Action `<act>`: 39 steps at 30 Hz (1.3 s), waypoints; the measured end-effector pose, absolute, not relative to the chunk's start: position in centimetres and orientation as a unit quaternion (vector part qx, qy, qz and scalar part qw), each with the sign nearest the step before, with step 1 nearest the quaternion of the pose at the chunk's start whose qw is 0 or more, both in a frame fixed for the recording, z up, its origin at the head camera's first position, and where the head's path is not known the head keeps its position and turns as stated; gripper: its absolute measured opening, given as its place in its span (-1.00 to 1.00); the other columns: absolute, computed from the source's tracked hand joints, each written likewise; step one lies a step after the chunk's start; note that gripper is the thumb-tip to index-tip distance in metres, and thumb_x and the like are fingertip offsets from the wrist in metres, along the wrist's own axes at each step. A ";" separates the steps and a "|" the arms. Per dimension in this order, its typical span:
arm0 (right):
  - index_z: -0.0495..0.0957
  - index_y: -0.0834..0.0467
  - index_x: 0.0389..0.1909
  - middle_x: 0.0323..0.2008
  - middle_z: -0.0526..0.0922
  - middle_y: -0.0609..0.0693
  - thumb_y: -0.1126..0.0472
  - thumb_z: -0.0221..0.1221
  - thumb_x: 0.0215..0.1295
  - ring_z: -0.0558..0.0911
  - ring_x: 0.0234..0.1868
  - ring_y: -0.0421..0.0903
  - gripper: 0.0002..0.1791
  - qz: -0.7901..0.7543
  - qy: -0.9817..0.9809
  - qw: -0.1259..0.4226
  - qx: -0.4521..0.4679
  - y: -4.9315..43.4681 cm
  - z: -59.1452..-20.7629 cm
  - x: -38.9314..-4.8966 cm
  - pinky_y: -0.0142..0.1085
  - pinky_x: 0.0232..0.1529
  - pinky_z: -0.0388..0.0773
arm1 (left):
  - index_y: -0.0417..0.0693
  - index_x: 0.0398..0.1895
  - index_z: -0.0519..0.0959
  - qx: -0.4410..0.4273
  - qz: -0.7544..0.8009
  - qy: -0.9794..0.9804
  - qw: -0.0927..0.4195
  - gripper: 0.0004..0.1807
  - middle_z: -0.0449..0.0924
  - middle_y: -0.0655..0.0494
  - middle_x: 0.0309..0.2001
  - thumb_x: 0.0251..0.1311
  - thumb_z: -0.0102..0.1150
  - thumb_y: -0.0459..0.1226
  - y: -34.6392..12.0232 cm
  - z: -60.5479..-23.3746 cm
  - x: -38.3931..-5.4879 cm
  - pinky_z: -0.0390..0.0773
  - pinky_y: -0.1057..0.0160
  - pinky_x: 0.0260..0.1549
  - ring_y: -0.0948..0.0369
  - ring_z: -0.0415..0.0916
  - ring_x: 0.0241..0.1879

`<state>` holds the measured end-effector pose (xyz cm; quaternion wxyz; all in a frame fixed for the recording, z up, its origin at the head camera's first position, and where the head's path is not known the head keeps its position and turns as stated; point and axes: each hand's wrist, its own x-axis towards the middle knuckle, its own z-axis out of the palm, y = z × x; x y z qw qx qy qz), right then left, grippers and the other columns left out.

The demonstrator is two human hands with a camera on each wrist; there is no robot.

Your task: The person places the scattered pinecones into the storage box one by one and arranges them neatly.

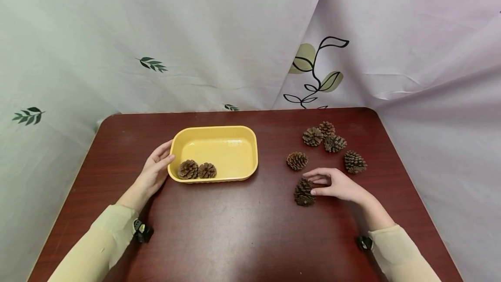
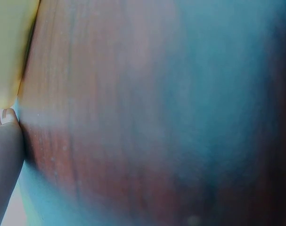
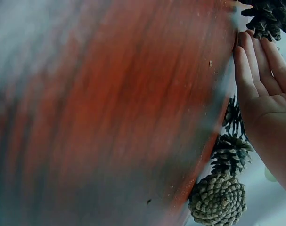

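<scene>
A yellow rectangular dish point(image 1: 213, 130) stands left of the middle, with two pine cones point(image 1: 188, 169) inside its near-left corner. My left hand point(image 1: 154, 171) grips the dish's left end, thumb over the rim and fingers along the outside. In the left wrist view, fingertips meet the dish's yellow wall point(image 2: 8, 52). On the right side, my right hand point(image 1: 334, 185) holds a dark pine cone point(image 1: 304, 193), with the thumb at its right side and the fingers round its far side. The right wrist view catches that cone point(image 3: 270, 19) partly, by the fingertips; the thumb is hidden there.
Beyond the right hand, several more pine cones lie on the dark red table point(image 1: 235, 229): one single cone point(image 1: 297, 160), a cluster point(image 1: 313, 136) toward the back and another cone point(image 1: 354, 162) at the right. A pale patterned curtain point(image 1: 211, 34) hangs behind the table.
</scene>
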<state>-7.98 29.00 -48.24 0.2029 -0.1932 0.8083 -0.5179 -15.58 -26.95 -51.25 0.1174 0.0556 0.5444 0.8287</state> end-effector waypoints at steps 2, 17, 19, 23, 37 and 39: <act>0.58 0.43 0.26 0.20 0.69 0.38 0.35 0.41 0.36 0.68 0.13 -0.45 -0.50 -0.514 0.811 0.201 -0.192 28.9 -48.3 -8.0 -0.46 0.18 0.66 | 0.19 0.28 0.58 0.057 0.829 0.543 0.117 -0.50 0.70 0.34 0.23 0.57 -0.12 -0.53 -27.0 -51.3 -15.6 0.65 0.44 0.12 0.40 0.65 0.16; 0.63 0.36 0.21 0.14 0.74 0.31 0.32 0.41 0.37 0.71 0.06 -0.41 -0.56 -0.488 0.831 0.195 -0.183 28.7 -48.2 -8.0 -0.44 0.13 0.68 | 0.17 0.28 0.60 0.056 0.837 0.531 0.118 -0.49 0.71 0.31 0.21 0.56 -0.11 -0.54 -26.8 -51.2 -15.5 0.66 0.42 0.12 0.39 0.65 0.16; 0.64 0.35 0.20 0.12 0.75 0.29 0.32 0.41 0.36 0.71 0.06 -0.40 -0.57 -0.485 0.833 0.193 -0.184 28.7 -48.2 -8.0 -0.43 0.12 0.69 | 0.18 0.28 0.59 0.055 0.836 0.534 0.117 -0.49 0.71 0.31 0.21 0.56 -0.11 -0.54 -26.9 -51.2 -15.5 0.66 0.43 0.12 0.39 0.65 0.16; 0.65 0.33 0.20 0.12 0.75 0.27 0.31 0.42 0.35 0.72 0.06 -0.37 -0.57 -0.482 0.837 0.185 -0.181 28.6 -47.9 -8.1 -0.41 0.11 0.70 | 0.17 0.28 0.59 0.057 0.837 0.531 0.117 -0.50 0.71 0.30 0.22 0.56 -0.11 -0.54 -26.9 -51.3 -15.6 0.65 0.42 0.13 0.39 0.65 0.16; 0.69 0.19 0.20 0.15 0.77 0.16 0.28 0.49 0.28 0.72 0.06 -0.36 -0.54 -0.471 0.858 0.135 -0.155 27.2 -46.4 -9.2 -0.44 0.11 0.69 | 0.17 0.28 0.59 0.059 0.837 0.532 0.116 -0.49 0.70 0.31 0.23 0.56 -0.12 -0.55 -26.9 -51.3 -15.6 0.65 0.43 0.14 0.39 0.64 0.18; 0.70 0.17 0.20 0.16 0.76 0.14 0.27 0.50 0.27 0.73 0.07 -0.33 -0.53 -0.469 0.860 0.133 -0.154 26.9 -46.2 -9.4 -0.42 0.11 0.69 | 0.17 0.28 0.59 0.058 0.836 0.533 0.116 -0.49 0.70 0.31 0.23 0.56 -0.12 -0.55 -26.9 -51.3 -15.6 0.65 0.43 0.14 0.39 0.64 0.18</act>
